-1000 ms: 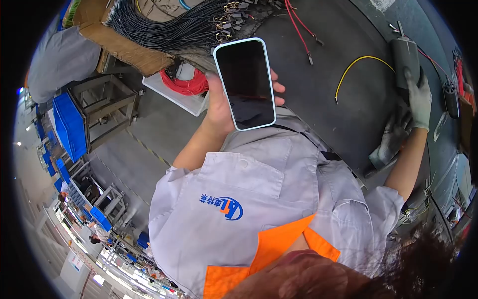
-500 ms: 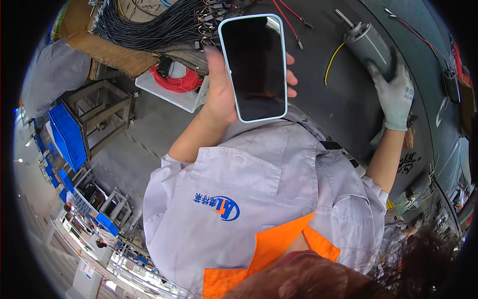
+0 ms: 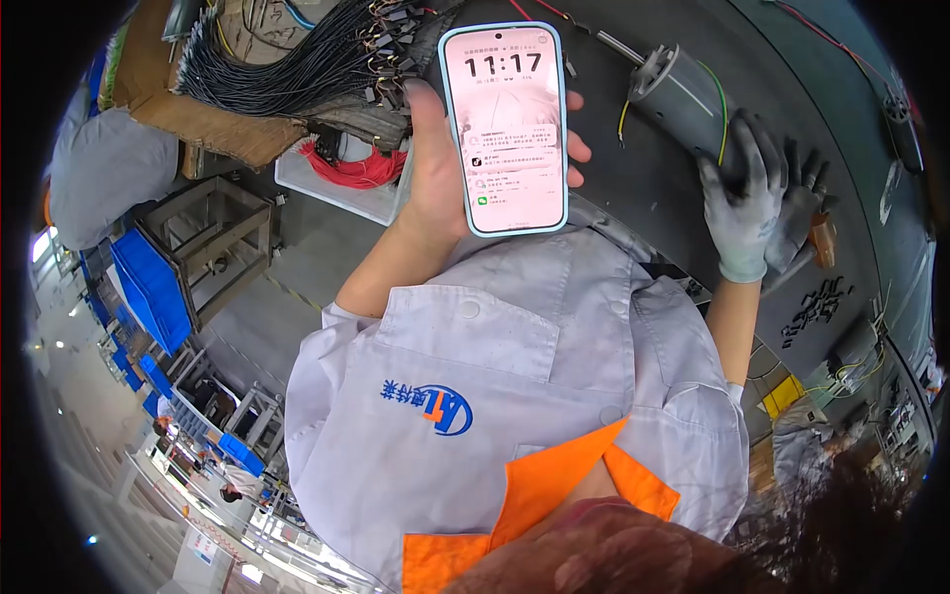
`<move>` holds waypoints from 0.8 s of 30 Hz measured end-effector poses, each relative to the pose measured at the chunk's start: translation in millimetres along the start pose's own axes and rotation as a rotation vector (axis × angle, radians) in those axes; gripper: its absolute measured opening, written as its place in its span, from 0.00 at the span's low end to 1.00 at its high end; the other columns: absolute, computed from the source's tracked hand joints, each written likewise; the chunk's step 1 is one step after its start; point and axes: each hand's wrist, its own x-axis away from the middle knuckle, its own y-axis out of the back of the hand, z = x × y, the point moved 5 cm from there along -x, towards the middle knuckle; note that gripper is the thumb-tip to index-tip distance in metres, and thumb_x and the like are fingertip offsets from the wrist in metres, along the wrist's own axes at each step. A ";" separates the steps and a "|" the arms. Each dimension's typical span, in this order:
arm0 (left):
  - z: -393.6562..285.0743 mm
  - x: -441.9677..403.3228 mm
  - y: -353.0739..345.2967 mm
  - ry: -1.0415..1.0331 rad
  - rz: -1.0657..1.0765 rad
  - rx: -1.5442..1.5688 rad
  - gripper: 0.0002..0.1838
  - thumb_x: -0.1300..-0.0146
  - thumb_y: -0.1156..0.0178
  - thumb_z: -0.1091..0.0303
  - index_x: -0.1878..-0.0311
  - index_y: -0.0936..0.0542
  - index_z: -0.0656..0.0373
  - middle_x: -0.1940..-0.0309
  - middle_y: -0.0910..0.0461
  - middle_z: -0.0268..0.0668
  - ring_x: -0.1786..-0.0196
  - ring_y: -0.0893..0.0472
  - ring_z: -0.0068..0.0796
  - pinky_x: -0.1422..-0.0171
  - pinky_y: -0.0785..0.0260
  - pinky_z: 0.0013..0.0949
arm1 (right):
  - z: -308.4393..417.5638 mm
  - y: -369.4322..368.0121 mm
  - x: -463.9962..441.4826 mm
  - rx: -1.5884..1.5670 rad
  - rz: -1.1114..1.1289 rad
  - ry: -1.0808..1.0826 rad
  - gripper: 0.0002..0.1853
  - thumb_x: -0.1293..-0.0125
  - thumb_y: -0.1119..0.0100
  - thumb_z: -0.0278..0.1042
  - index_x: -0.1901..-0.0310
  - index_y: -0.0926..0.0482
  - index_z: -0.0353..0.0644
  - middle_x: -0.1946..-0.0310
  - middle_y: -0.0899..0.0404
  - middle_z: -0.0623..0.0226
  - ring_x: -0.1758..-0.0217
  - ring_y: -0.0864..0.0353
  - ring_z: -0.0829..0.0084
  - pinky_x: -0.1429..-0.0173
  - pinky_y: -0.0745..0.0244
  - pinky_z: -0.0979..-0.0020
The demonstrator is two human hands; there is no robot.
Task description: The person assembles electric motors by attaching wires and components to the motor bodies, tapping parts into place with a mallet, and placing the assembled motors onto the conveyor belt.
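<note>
My bare left hand (image 3: 435, 163) is wrapped round a smartphone (image 3: 507, 134) in a light blue case, thumb along its left edge and fingertips showing at its right. The screen is lit and reads 11:17 with several notifications. My right hand (image 3: 742, 193), in a grey-white work glove, rests at the right end of a grey cylindrical motor (image 3: 678, 99). Its fingers are apart, and the thumb is by the motor's lower edge. The motor lies on the dark worktop, its shaft pointing up-left; a green-yellow wire (image 3: 722, 109) runs past its end.
An empty-looking grey glove (image 3: 795, 213) lies beside my right hand, near a copper-coloured piece (image 3: 822, 240) and small black parts (image 3: 816, 309). Bundled black cables (image 3: 287, 74) lie at the upper left. Below them, a white tray (image 3: 381, 203) holds coiled red wire (image 3: 351, 163).
The phone's screen has lit up. The motor has shifted left and turned, bringing the green-yellow wire into view. My right hand has moved left and loosened from round the motor's body.
</note>
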 end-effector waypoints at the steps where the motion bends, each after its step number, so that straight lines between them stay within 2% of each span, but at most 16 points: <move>1: 1.5 -0.1 0.3 0.005 0.001 0.002 0.63 0.42 0.63 0.10 0.24 0.34 0.62 0.36 0.23 0.52 0.45 0.15 0.52 0.45 0.17 0.55 | 6.1 -0.1 -2.9 0.033 -0.008 -0.023 0.32 0.40 0.23 0.40 0.34 0.21 0.42 0.34 0.21 0.56 0.31 0.23 0.51 0.26 0.32 0.52; 4: 6.5 -2.2 -0.7 0.013 0.009 0.006 0.62 0.41 0.63 0.10 0.25 0.33 0.61 0.36 0.23 0.51 0.45 0.15 0.52 0.45 0.16 0.54 | 9.0 -0.9 -3.9 0.065 -0.017 -0.057 0.33 0.40 0.23 0.40 0.33 0.22 0.43 0.33 0.22 0.56 0.30 0.24 0.50 0.25 0.33 0.51; 7: 6.8 0.1 -2.8 -0.005 -0.037 0.074 0.58 0.37 0.62 0.14 0.26 0.32 0.62 0.36 0.23 0.50 0.44 0.15 0.53 0.44 0.17 0.55 | 10.4 -3.3 -4.4 0.061 -0.003 -0.081 0.34 0.40 0.23 0.40 0.32 0.23 0.43 0.32 0.23 0.56 0.30 0.25 0.51 0.24 0.34 0.51; 15: 6.3 0.8 -12.1 0.010 0.023 -0.006 0.50 0.28 0.60 0.22 0.28 0.30 0.63 0.38 0.21 0.51 0.44 0.15 0.52 0.41 0.17 0.56 | 6.5 -6.8 -5.0 0.024 -0.031 -0.065 0.36 0.41 0.21 0.40 0.32 0.24 0.43 0.34 0.21 0.55 0.32 0.24 0.50 0.27 0.30 0.52; 19: 6.6 -0.7 -17.5 -0.012 0.038 0.023 0.51 0.29 0.59 0.21 0.29 0.30 0.64 0.39 0.21 0.52 0.45 0.14 0.51 0.42 0.17 0.56 | 6.2 -6.5 -4.8 0.031 -0.045 -0.054 0.36 0.42 0.21 0.39 0.32 0.24 0.43 0.34 0.21 0.56 0.32 0.24 0.50 0.28 0.29 0.53; 20: 6.7 -0.5 -17.2 -0.011 0.038 0.023 0.51 0.29 0.59 0.21 0.29 0.30 0.64 0.39 0.21 0.52 0.45 0.14 0.51 0.42 0.17 0.56 | 4.6 -7.0 -4.5 0.045 -0.048 -0.067 0.36 0.43 0.20 0.42 0.32 0.23 0.45 0.34 0.20 0.57 0.32 0.24 0.51 0.29 0.28 0.53; 22: 8.2 0.7 -17.6 0.005 0.048 0.073 0.53 0.33 0.57 0.18 0.25 0.32 0.60 0.37 0.23 0.52 0.44 0.16 0.52 0.41 0.18 0.58 | 2.5 -6.9 -2.4 0.071 -0.054 -0.095 0.38 0.45 0.19 0.47 0.33 0.21 0.48 0.35 0.20 0.57 0.33 0.22 0.52 0.30 0.26 0.53; 24: 8.4 1.5 -18.3 0.017 0.055 0.096 0.55 0.35 0.56 0.17 0.24 0.34 0.58 0.36 0.24 0.52 0.44 0.17 0.53 0.41 0.19 0.59 | 3.7 -7.4 -0.9 0.075 -0.050 -0.106 0.37 0.44 0.19 0.45 0.33 0.22 0.46 0.35 0.20 0.58 0.33 0.23 0.51 0.29 0.27 0.53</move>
